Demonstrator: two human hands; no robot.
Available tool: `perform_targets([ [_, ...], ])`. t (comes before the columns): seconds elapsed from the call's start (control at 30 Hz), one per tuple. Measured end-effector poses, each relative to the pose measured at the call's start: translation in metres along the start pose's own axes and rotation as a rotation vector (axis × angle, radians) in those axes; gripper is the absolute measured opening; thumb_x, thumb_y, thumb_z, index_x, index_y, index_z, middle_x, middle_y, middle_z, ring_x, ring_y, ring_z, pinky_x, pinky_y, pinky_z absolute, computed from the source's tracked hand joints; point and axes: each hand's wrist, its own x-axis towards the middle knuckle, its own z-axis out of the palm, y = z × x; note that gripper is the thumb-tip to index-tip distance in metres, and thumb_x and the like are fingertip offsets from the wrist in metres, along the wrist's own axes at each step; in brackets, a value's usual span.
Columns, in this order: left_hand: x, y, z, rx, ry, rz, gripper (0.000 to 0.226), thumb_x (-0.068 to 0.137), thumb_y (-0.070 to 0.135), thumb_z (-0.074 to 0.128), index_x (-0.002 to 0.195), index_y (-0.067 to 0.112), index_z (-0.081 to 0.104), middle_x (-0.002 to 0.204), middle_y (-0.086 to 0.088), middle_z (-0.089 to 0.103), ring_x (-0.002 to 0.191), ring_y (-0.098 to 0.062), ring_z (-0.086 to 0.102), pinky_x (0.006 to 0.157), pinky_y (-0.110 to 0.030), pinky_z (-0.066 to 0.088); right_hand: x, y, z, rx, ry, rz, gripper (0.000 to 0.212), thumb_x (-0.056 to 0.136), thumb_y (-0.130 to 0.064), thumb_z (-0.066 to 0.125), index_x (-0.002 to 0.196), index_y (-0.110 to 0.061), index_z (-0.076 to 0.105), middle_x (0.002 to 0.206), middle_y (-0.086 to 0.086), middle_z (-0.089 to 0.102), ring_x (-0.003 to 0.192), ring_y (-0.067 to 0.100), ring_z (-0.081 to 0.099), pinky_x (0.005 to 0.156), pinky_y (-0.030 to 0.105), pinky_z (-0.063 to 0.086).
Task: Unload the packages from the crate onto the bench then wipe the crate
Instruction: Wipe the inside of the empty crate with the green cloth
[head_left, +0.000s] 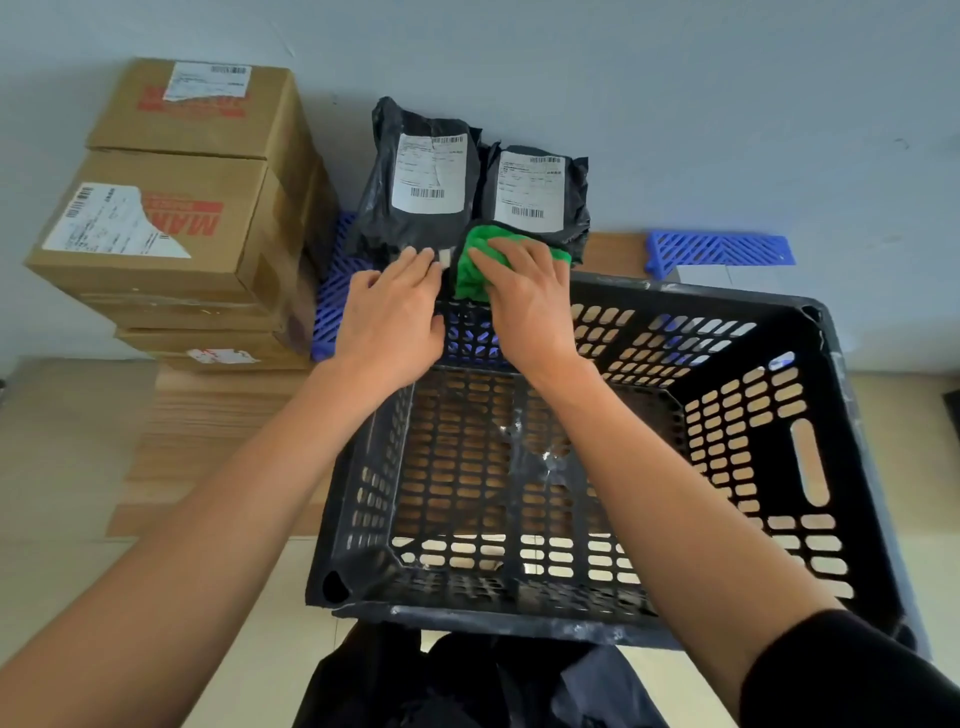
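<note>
Head view: the black perforated plastic crate (597, 467) is sitting empty on the light wooden bench (218, 441), so the unloading step is judged complete. Two black plastic mailer packages with white labels (467, 192) are leaning against the wall just beyond the crate's far rim, beside the stacked brown cardboard boxes (171, 208) and blue plastic lattice pieces (719, 252).

The wiping step is in hand. The right hand (524, 296) is pressing a crumpled green cloth (475, 270) onto the far rim, its fingers curled over the cloth. The left hand (397, 312) is resting on the same rim just beside it, fingers extended; whether it is gripping the rim cannot be told, as the fingertips are partly blurred.

The next move is judged to call for drawing the cloth along the rim, then down the walls and floor, with the left hand bracing the crate.
</note>
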Motion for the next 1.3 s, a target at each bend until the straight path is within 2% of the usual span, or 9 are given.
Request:
perform_targets([
  [0.2,-0.002,-0.002,0.003,-0.005,-0.050,-0.021,0.069,0.098,0.031,0.058,0.157,0.007,0.031,0.168,-0.006,0.021,0.155,-0.020,0.017,0.112,-0.050,0.042,-0.013,0.039,-0.010,-0.053,-0.001,0.024,0.056,0.084,0.007,0.064,0.135,-0.017,0.064,0.136,0.005,0.062,0.128,0.031,0.049,0.104,0.047,0.038],
  [0.3,-0.004,-0.001,0.005,0.025,-0.076,-0.022,0.075,0.099,0.036,0.056,0.160,0.008,0.022,0.170,-0.004,0.012,0.157,-0.021,0.010,0.120,-0.049,0.030,-0.033,0.082,-0.029,-0.079,0.054,0.115,0.060,0.080,0.014,0.063,0.133,-0.015,0.066,0.134,0.007,0.063,0.127,0.033,0.050,0.107,0.048,0.035],
  [0.4,-0.003,-0.001,0.008,0.043,-0.071,-0.023,0.077,0.100,0.039,0.055,0.161,0.009,0.018,0.170,-0.003,0.009,0.157,-0.020,0.007,0.123,-0.050,0.022,-0.052,0.123,-0.048,-0.081,0.071,0.232,0.055,0.085,0.010,0.064,0.133,-0.016,0.065,0.136,0.005,0.063,0.131,0.032,0.048,0.110,0.050,0.034],
  [0.6,-0.001,0.011,0.011,0.091,-0.066,-0.055,0.075,0.100,0.041,0.052,0.160,0.010,0.020,0.170,-0.006,0.012,0.157,-0.024,0.007,0.123,-0.055,0.018,-0.070,0.168,-0.071,-0.068,0.073,0.406,0.052,0.087,0.003,0.066,0.136,-0.018,0.064,0.141,0.005,0.059,0.135,0.031,0.042,0.103,0.048,0.035],
  [0.8,0.004,0.041,0.012,0.097,-0.068,-0.001,0.071,0.101,0.042,0.049,0.159,0.013,0.021,0.169,-0.007,0.013,0.157,-0.023,0.003,0.122,-0.061,0.013,-0.067,0.158,-0.065,-0.045,0.107,0.470,0.046,0.092,-0.001,0.061,0.135,-0.017,0.064,0.143,0.004,0.057,0.137,0.031,0.039,0.104,0.046,0.032],
  [0.93,0.015,0.080,0.010,0.048,-0.093,0.095,0.073,0.100,0.043,0.049,0.160,0.014,0.020,0.170,-0.003,0.012,0.157,-0.024,0.005,0.123,-0.061,0.013,-0.062,0.139,-0.054,-0.031,0.109,0.438,0.044,0.093,-0.002,0.063,0.134,-0.016,0.064,0.143,0.007,0.057,0.138,0.034,0.039,0.109,0.052,0.032],
  [1.07,0.022,0.108,0.013,0.025,-0.106,0.109,0.072,0.100,0.042,0.051,0.159,0.012,0.023,0.170,-0.002,0.014,0.157,-0.024,0.007,0.120,-0.063,0.015,-0.051,0.112,-0.040,-0.046,0.076,0.355,0.045,0.091,-0.005,0.066,0.134,-0.019,0.064,0.141,0.010,0.059,0.134,0.040,0.044,0.106,0.059,0.037],
  [1.23,0.020,0.112,0.021,0.059,-0.078,0.077,0.074,0.098,0.041,0.054,0.158,0.011,0.024,0.169,-0.003,0.016,0.157,-0.027,0.007,0.116,-0.068,0.021,-0.041,0.088,-0.023,-0.132,0.002,0.244,0.049,0.094,-0.019,0.065,0.141,-0.028,0.056,0.148,0.003,0.054,0.136,0.036,0.043,0.101,0.052,0.039],
  [1.3,0.019,0.112,0.022,0.069,-0.072,0.073,0.074,0.098,0.040,0.054,0.159,0.010,0.024,0.169,-0.003,0.017,0.156,-0.027,0.008,0.115,-0.068,0.022,-0.038,0.092,-0.024,-0.139,-0.021,0.213,0.051,0.094,-0.016,0.066,0.142,-0.029,0.056,0.148,0.002,0.054,0.135,0.035,0.044,0.101,0.050,0.039],
])
